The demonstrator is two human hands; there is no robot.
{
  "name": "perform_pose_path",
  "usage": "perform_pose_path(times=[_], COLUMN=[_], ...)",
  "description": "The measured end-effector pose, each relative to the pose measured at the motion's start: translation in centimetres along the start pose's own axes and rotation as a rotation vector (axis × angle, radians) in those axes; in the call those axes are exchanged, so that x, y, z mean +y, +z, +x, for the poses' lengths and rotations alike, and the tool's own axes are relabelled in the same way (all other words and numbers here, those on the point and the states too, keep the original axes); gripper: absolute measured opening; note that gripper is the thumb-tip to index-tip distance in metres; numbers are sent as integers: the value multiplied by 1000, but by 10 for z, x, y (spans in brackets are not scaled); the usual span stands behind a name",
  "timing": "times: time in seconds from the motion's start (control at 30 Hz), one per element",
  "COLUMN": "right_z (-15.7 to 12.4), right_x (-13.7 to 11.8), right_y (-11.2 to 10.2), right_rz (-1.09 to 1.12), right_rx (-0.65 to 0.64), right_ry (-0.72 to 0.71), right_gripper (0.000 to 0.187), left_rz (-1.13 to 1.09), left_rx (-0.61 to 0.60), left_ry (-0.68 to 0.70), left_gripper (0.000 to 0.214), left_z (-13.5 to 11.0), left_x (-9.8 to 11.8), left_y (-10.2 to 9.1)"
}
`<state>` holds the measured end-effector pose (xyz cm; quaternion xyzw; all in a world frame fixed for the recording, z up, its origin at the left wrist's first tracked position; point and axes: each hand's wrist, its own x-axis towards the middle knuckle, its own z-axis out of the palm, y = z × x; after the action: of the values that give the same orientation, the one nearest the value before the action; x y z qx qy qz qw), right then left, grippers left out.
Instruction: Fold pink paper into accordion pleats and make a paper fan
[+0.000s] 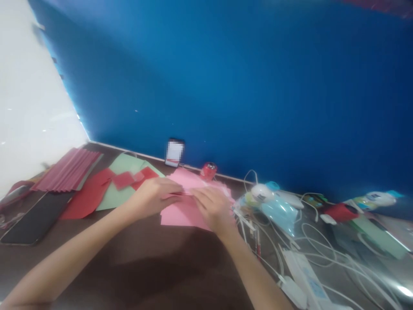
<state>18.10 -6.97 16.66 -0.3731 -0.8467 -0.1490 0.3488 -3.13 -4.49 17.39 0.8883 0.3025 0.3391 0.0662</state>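
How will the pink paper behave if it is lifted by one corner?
The pink paper looks thin and flat, so probably light and floppy. Its folded edge at the left hand suggests creases stay. It may slide on the smooth table.

Bare left hand (151,196) and forearm, bare right hand (213,209) and forearm

Pink paper (183,212), red sheets (84,197), pale green sheet (122,167), dark pink paper with pleated stripes (69,168), black phone (35,217), dark brown surface (145,267), plain deep blue wall (226,86), white cables (325,252), small red object (209,170)
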Motion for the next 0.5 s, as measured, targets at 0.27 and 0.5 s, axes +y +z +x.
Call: perform_pose_path(times=[0.27, 0.5], right_z=[2, 0], right_x=[3, 2], right_y=[-2, -1], right_rz=[195, 192], right_rx=[-98, -134], right_ry=[148, 154], right_gripper=[14, 17], left_rz=[68, 146], left_rx=[2, -22], left_ry=[167, 159], left_gripper=[23, 21], left_z=[2, 1], left_x=[-5, -6], left_y=[2, 6])
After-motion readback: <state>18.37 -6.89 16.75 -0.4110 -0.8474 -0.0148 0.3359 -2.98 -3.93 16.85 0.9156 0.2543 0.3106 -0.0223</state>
